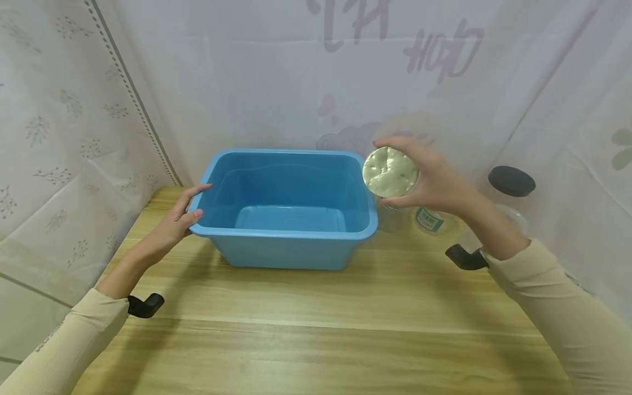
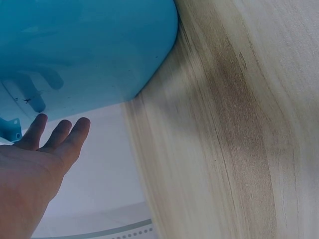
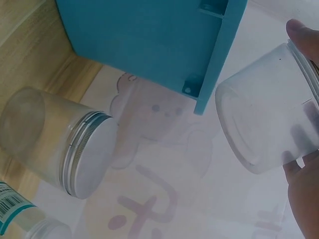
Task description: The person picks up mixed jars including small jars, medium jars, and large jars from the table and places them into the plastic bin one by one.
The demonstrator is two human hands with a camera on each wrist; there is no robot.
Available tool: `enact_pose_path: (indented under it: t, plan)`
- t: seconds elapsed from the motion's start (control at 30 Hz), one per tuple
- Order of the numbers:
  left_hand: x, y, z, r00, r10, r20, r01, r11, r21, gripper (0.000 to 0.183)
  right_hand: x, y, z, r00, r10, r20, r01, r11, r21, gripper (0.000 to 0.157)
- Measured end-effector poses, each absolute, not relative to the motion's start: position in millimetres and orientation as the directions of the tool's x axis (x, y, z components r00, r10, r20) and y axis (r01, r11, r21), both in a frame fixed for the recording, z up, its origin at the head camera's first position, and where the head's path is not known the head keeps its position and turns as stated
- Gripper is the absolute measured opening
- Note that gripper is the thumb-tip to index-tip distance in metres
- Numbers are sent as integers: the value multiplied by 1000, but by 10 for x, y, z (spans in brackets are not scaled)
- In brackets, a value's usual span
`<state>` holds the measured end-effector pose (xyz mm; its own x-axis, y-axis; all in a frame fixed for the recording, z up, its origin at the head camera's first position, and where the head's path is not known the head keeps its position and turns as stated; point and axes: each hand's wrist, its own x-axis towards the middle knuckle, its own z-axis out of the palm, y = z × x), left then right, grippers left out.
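A blue plastic basin (image 1: 283,235) stands on the wooden table. My left hand (image 1: 175,219) holds its left rim, thumb and a finger over the edge; in the left wrist view the other fingers (image 2: 60,134) extend outside, below the rim. My right hand (image 1: 434,175) grips a clear jar by its dented, shiny gold-coloured lid (image 1: 390,171), raised beside the basin's right rim. The jar's see-through body (image 3: 266,109) shows in the right wrist view, with nothing visible inside. Below the hand stands another clear jar (image 3: 45,134) with a silver lid (image 3: 92,157).
A bottle with a white and teal label (image 1: 428,220) stands right of the basin. Farther right is a clear container with a black lid (image 1: 511,181), partly behind the right forearm. A printed curtain (image 1: 276,82) hangs behind the table (image 1: 306,334).
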<state>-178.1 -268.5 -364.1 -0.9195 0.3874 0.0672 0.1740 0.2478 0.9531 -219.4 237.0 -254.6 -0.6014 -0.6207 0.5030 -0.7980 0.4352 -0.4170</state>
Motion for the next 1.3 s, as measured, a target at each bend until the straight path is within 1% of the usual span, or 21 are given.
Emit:
enact_pose_path:
  t: [0.23, 0.5, 0.7, 0.97, 1.07, 1.3]
  plan:
    - [-1783, -2694, -3646, -920, 384, 71, 181, 257, 949, 56, -2294, 2343, -2544, -522, -685, 507, -853, 404, -332, 108]
    - [-1788, -2695, -3646, -919, 388, 71, 183, 258, 949, 56, -2305, 2278, -2517, -470, -743, 477, -882, 417, -219, 101]
    - [-1791, -2692, -3650, -919, 387, 75, 184, 252, 950, 56, -2324, 2215, -2497, -386, -782, 489, -919, 374, -126, 97]
    - [-1796, -2689, -3657, -918, 388, 75, 187, 258, 948, 56, -2316, 2104, -2449, -274, -824, 496, -955, 295, -37, 96]
    - [-1798, -2687, -3658, -918, 388, 76, 187, 257, 948, 56, -2316, 2075, -2433, -254, -838, 482, -958, 288, -5, 95]
    - [-1798, -2689, -3661, -919, 387, 78, 187, 253, 949, 56, -2348, 2023, -2433, -236, -864, 444, -960, 279, 32, 96]
